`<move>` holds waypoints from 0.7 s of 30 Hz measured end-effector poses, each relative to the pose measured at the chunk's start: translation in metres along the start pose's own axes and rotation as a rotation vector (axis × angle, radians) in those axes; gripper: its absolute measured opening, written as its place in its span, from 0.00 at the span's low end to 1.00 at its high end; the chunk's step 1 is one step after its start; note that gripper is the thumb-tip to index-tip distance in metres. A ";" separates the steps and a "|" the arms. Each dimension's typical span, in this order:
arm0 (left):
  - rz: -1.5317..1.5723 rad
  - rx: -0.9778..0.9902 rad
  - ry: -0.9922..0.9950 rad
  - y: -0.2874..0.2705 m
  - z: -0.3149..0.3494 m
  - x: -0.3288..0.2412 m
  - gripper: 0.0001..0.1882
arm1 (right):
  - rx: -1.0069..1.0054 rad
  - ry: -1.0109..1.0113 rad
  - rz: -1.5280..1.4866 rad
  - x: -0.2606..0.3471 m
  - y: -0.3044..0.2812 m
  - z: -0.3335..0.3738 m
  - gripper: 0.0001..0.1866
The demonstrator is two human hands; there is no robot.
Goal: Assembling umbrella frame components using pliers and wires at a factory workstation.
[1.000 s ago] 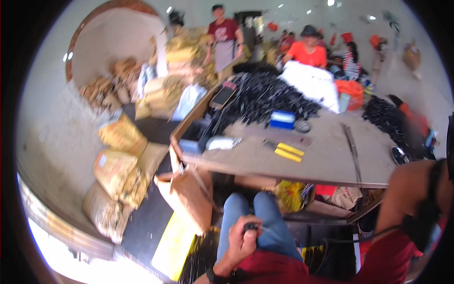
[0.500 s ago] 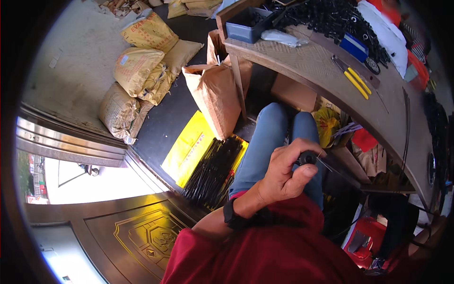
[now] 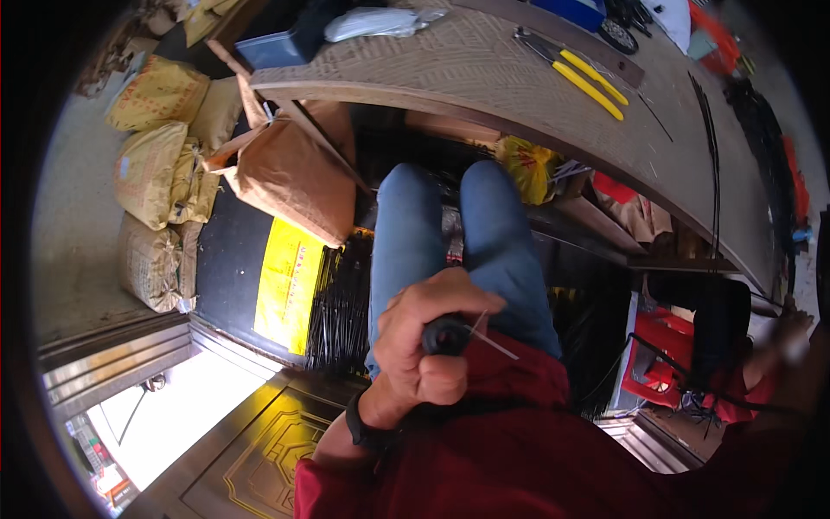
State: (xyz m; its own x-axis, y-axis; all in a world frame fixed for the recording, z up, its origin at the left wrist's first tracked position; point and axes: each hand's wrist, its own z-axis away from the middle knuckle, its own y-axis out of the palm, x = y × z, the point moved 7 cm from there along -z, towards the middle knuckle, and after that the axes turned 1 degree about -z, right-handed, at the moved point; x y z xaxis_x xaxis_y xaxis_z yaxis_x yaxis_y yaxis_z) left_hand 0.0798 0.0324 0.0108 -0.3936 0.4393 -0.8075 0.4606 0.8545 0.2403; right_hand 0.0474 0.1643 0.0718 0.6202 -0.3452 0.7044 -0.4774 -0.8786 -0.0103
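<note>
Clasping a black round-ended piece [image 3: 444, 336] above the lap, the left hand [image 3: 399, 333] had its fingers and thumb curled about it. A thin pale strand [image 3: 495, 343] jutted out beside the piece. The right hand was out of view, so its state could not be told. Below were blue-jeaned legs [image 3: 411, 229]; to their left, black strips [image 3: 339, 298] lay beside a yellow sheet [image 3: 284, 285], with a brown paper bag [image 3: 298, 177] just beyond. On the table [image 3: 406, 73] ahead rested yellow-handled pliers [image 3: 588, 90]. Sacks [image 3: 154, 173] were piled at far left; a red stool [image 3: 666, 350] stood at right.
</note>
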 end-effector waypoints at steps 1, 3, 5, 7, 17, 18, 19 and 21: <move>0.047 -0.023 -0.019 -0.002 -0.005 0.007 0.28 | -0.001 0.006 0.063 -0.012 -0.007 -0.002 0.12; 0.091 -0.074 -0.025 -0.006 -0.012 0.023 0.33 | 0.002 0.018 0.219 -0.031 -0.027 -0.006 0.12; 0.072 -0.141 -0.079 -0.018 -0.019 0.029 0.37 | 0.026 0.021 0.400 -0.037 -0.051 -0.015 0.12; -0.007 -0.286 -0.198 -0.034 -0.020 0.043 0.37 | 0.081 0.005 0.582 -0.043 -0.081 -0.031 0.13; 0.121 -0.145 -0.396 -0.046 -0.059 0.105 0.37 | 0.435 -0.099 1.187 -0.128 -0.097 -0.050 0.17; 0.146 -0.116 -0.387 -0.046 -0.064 0.107 0.37 | 0.482 -0.061 1.230 -0.137 -0.096 -0.047 0.17; 0.185 -0.085 -0.370 -0.048 -0.069 0.109 0.38 | 0.531 -0.035 1.285 -0.145 -0.093 -0.046 0.17; 0.230 -0.078 -0.526 -0.051 -0.068 0.113 0.33 | 0.544 -0.031 1.262 -0.153 -0.090 -0.045 0.16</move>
State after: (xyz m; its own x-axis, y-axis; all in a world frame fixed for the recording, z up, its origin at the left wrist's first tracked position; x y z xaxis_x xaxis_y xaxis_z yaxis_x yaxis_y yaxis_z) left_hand -0.0421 0.0576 -0.0556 0.1671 0.4366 -0.8840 0.4196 0.7799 0.4645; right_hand -0.0321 0.3112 -0.0026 -0.0315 -0.9995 -0.0059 -0.4253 0.0188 -0.9049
